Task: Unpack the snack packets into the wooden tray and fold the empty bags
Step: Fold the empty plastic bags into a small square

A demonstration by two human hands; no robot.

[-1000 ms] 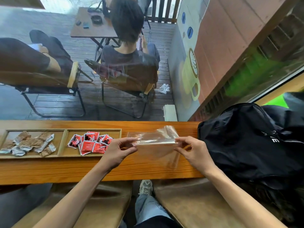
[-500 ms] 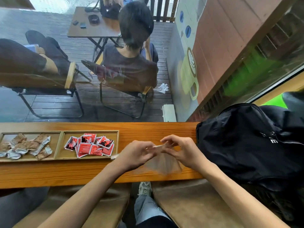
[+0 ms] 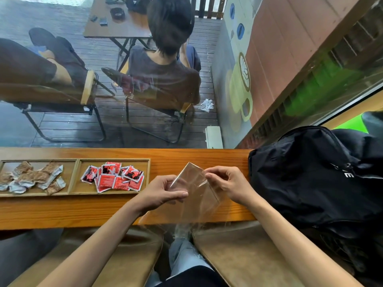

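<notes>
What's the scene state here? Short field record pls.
left hand: pinches the bag's left edge
right hand: pinches the bag's top right edge
bag: clear, empty, held up over the counter, lower end hanging past its near edge
tray: two compartments, on the counter left of the hands
left compartment: brown packets
right compartment: red packets
backpack: black, at the right end of the counter
counter: wooden, along a window

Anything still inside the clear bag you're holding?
Nothing shows inside the clear bag; the wooden counter reads straight through it. Left hand and right hand pinch its upper part, and their fingers cover small patches there.
</notes>
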